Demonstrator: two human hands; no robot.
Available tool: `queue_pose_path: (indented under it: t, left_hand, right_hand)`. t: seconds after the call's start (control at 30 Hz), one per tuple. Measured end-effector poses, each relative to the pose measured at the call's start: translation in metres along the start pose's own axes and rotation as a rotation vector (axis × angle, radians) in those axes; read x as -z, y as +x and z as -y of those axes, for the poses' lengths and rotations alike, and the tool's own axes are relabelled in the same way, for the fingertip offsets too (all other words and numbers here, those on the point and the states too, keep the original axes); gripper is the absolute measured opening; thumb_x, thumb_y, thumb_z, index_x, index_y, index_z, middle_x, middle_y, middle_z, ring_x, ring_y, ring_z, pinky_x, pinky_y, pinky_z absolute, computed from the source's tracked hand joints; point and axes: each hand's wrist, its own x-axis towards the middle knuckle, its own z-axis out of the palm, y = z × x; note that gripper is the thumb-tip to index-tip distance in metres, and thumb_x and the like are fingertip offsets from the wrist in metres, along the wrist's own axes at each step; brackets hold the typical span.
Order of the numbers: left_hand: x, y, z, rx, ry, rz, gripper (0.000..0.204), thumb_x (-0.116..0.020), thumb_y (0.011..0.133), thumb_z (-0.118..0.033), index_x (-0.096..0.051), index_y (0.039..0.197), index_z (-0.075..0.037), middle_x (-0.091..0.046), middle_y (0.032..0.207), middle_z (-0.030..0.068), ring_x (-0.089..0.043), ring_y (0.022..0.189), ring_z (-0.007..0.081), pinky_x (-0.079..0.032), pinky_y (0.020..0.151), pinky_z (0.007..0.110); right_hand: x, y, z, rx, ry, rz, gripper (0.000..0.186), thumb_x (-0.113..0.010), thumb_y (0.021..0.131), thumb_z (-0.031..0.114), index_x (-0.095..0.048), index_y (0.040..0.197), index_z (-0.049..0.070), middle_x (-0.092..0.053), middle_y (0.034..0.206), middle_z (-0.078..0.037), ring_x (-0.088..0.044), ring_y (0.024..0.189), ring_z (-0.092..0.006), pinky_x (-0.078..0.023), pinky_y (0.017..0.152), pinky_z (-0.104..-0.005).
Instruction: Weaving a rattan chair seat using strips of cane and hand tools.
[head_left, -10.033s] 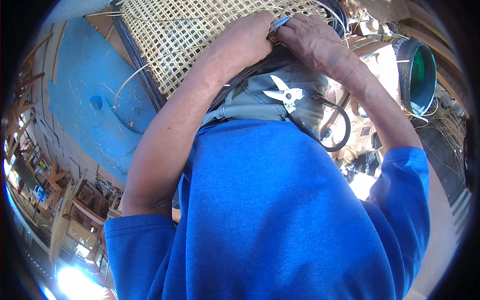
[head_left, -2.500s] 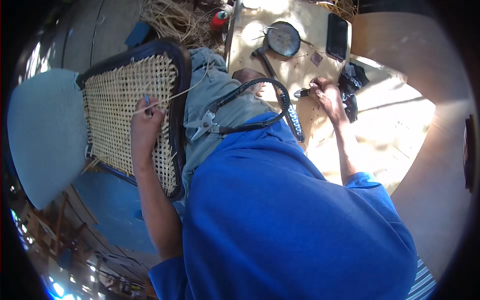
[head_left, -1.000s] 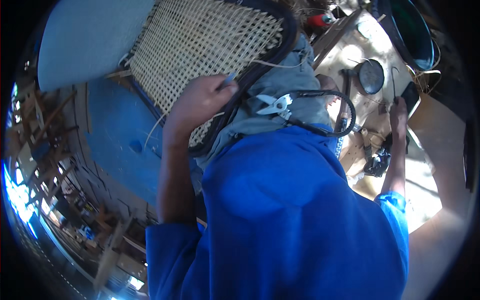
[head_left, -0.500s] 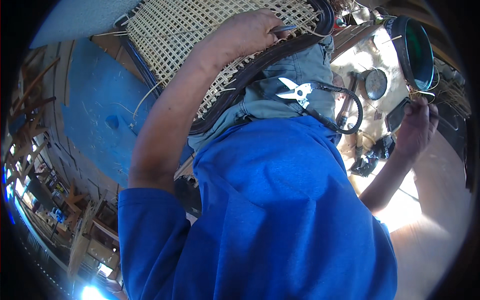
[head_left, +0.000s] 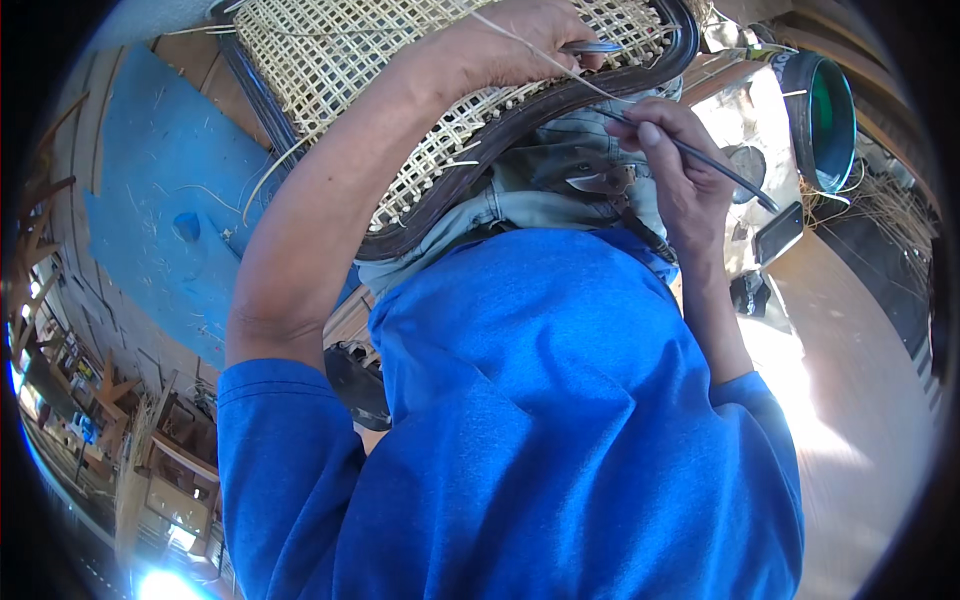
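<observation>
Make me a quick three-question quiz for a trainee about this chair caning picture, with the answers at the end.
1. True or false: the left hand rests on the woven cane panel.
2. What does the right hand grip? A) a thin dark rod-like tool B) a paintbrush C) a hammer
3. Fill in: the round container at upper right is ____ inside.

Key
1. True; a thin cane strand crosses over this hand.
2. A; its tip points toward the dark curved frame of the panel.
3. Green.
</observation>
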Motion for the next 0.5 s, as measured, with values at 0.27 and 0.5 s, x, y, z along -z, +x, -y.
queue_pose_path:
  t: [0.27, 0.5]
  left_hand:
    - [0.005, 0.005, -0.001, -0.029, -0.059, 0.047, 0.014, -0.059, 0.073, -0.015, -0.064, 0.077, -0.002, -0.06, 0.07, 0.0217, -0.061, 0.067, 0.0343, -0.046, 0.059, 0.041]
    - [0.003, 0.005, 0.001, -0.031, -0.059, 0.029, 0.017, -0.06, 0.073, -0.019, -0.064, 0.076, -0.003, -0.06, 0.069, 0.0221, -0.062, 0.066, 0.0343, -0.046, 0.058, 0.042]
  right_hand:
    - [-0.009, 0.016, -0.015, 0.028, -0.127, 0.027, 0.017, -0.049, 0.092, -0.001, -0.06, 0.105, -0.003, -0.06, 0.106, -0.011, -0.064, 0.095, -0.018, -0.051, 0.082, -0.0257]
    - [-0.009, 0.023, -0.015, -0.098, -0.108, 0.001, 0.019, -0.052, 0.092, 0.003, -0.061, 0.108, -0.001, -0.063, 0.104, -0.011, -0.064, 0.095, -0.0181, -0.051, 0.079, -0.0246]
